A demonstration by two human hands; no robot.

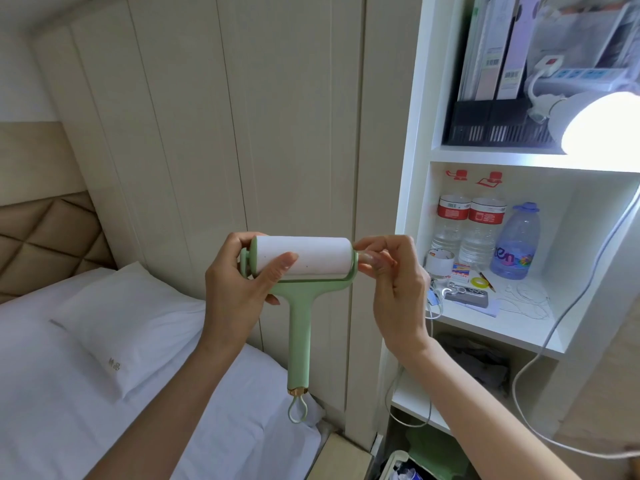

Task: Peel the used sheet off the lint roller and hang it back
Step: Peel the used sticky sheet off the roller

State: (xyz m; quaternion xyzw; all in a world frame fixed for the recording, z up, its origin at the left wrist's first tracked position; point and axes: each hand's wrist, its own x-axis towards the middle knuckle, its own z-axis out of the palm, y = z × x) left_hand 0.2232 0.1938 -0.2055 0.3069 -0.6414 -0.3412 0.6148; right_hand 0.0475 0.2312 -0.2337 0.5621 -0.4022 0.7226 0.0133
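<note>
A pale green lint roller (300, 327) is held up in front of me, its handle pointing down with a small loop at the bottom end. The white paper roll (311, 252) lies horizontal and has a few dark specks on it. My left hand (235, 282) grips the left end of the roller's frame, thumb lying across the white sheet. My right hand (391, 271) pinches at the right end of the roll, fingertips closed on something thin and translucent there; whether it is the sheet's edge I cannot tell.
A white shelf unit (412, 202) stands to the right, holding water bottles (481, 230), a tape roll, cables and small items. A lit lamp (602, 123) glares at upper right. A bed with a white pillow (114, 323) lies at left below beige wall panels. A bin sits at the bottom.
</note>
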